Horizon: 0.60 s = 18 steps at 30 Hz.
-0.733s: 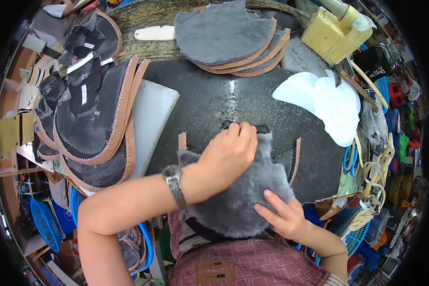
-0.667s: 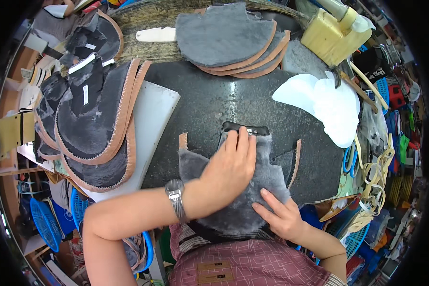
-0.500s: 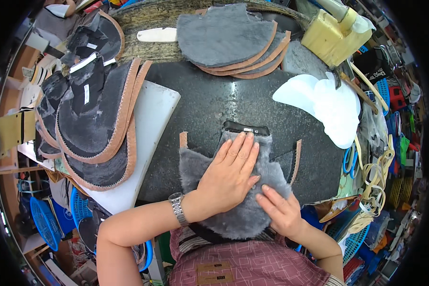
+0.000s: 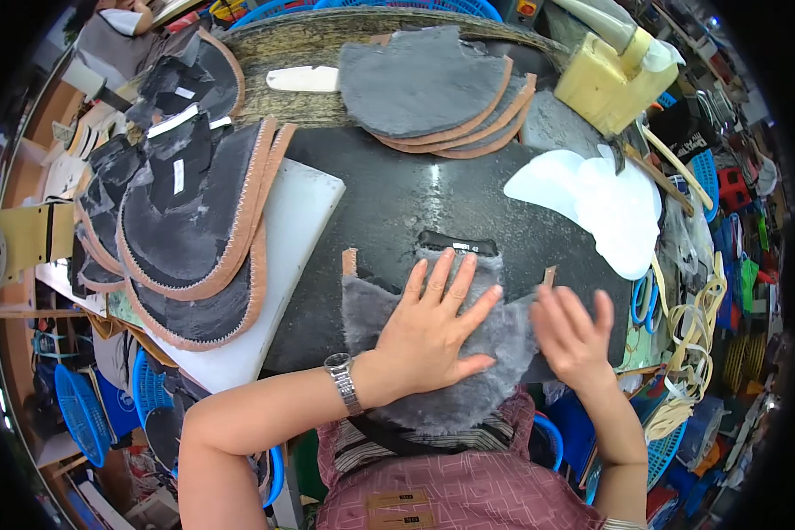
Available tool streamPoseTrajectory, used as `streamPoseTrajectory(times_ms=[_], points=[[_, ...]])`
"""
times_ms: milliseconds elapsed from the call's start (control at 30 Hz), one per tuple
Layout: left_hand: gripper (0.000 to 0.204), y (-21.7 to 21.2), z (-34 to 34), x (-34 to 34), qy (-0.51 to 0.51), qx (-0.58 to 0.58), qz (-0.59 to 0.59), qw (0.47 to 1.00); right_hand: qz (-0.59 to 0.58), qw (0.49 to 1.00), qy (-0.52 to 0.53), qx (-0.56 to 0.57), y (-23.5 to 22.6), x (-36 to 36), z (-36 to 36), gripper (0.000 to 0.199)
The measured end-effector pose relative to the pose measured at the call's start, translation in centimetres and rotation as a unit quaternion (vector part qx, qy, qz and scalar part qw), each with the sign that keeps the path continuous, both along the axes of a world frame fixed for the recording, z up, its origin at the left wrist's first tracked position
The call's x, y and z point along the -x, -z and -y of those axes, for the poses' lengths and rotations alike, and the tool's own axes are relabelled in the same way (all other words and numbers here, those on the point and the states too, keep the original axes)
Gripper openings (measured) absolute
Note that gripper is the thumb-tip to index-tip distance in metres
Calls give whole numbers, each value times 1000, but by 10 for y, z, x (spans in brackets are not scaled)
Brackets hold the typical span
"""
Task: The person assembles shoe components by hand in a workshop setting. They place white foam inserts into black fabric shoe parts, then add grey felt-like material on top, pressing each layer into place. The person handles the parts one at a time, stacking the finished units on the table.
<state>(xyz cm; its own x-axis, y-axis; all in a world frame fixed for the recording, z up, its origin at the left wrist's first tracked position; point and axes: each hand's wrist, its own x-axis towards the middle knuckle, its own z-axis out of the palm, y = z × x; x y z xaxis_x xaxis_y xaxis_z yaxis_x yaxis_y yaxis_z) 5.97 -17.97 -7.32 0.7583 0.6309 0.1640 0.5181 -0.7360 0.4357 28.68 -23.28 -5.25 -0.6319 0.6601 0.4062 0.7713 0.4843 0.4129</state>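
Note:
A grey fleecy shoe-upper piece (image 4: 455,408) lies on the dark work surface, its lower end toward my body. My left hand (image 4: 435,329) rests flat on it with fingers spread, covering its middle. Just beyond those fingertips is a black padded tab (image 4: 455,243) with a printed label. A brown edging strip (image 4: 350,262) stands up at the piece's left corner. At the right corner, my right hand (image 4: 576,340) is raised beside the fleece, fingers apart and a little blurred, with nothing seen in it. Whether it touches the edge, I cannot tell.
Several dark pieces with stitched brown edging (image 4: 185,230) are stacked on a white board (image 4: 314,199) at the left. More grey fleecy pieces (image 4: 424,88) lie at the back. Rightward are white flat shapes (image 4: 601,203), a yellowish container (image 4: 614,84) and blue-handled scissors (image 4: 647,300).
My right hand has lifted off the fleece and moved up and right to its edge. The left hand stays on the piece, its fingers now spread wider. The view has shifted slightly.

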Motion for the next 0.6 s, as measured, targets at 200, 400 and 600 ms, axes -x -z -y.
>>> streamPoseTrajectory(times_ms=[200, 400, 600], points=[[61, 2, 1, -3, -6, 21, 16, 1000, -108, 931, -191, 292, 4, 55, 57, 17], [31, -74, -100, 101, -316, 51, 353, 879, -230, 954, -156, 109, -34, 37, 5, 28], [39, -69, -224, 286, -414, 292, 293, 811, -278, 933, -223, -46, -40, 68, -184, 38]])
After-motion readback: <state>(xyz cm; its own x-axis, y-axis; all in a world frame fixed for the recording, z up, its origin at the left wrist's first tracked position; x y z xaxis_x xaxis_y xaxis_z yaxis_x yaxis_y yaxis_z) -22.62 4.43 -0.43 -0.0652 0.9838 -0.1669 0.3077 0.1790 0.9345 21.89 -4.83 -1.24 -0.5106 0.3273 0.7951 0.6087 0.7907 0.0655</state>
